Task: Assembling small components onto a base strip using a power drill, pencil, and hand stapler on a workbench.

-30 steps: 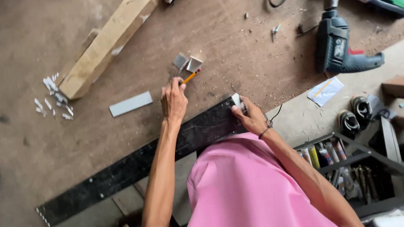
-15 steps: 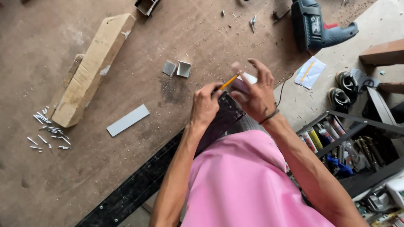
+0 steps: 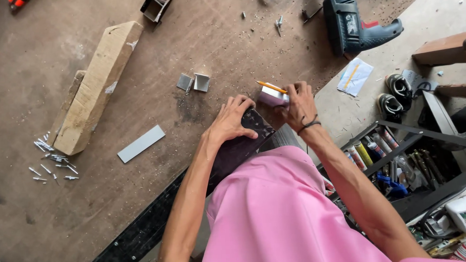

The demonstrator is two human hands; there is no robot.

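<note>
A long black metal bar (image 3: 143, 237) runs diagonally across the brown floor from the lower left to the centre. My left hand (image 3: 231, 120) presses down on its upper end, with the fingers curled over the edge. Just right of that end, my right hand (image 3: 299, 104) grips a small silvery metal piece (image 3: 271, 97). A yellow pencil (image 3: 270, 86) lies across the top of that piece at my right fingertips. My pink shirt hides the middle part of the bar.
A wooden block (image 3: 100, 84) lies at the upper left, with a grey flat strip (image 3: 141, 144) and several loose rivets (image 3: 51, 160) near it. Two small metal brackets (image 3: 194, 82) sit above my hands. A dark power drill (image 3: 351, 23) and a tool rack (image 3: 396, 160) are to the right.
My left hand slid to the bar's end and lies flat on it. The pencil went from my left hand to my right, which still holds the metal piece. The view shifted.
</note>
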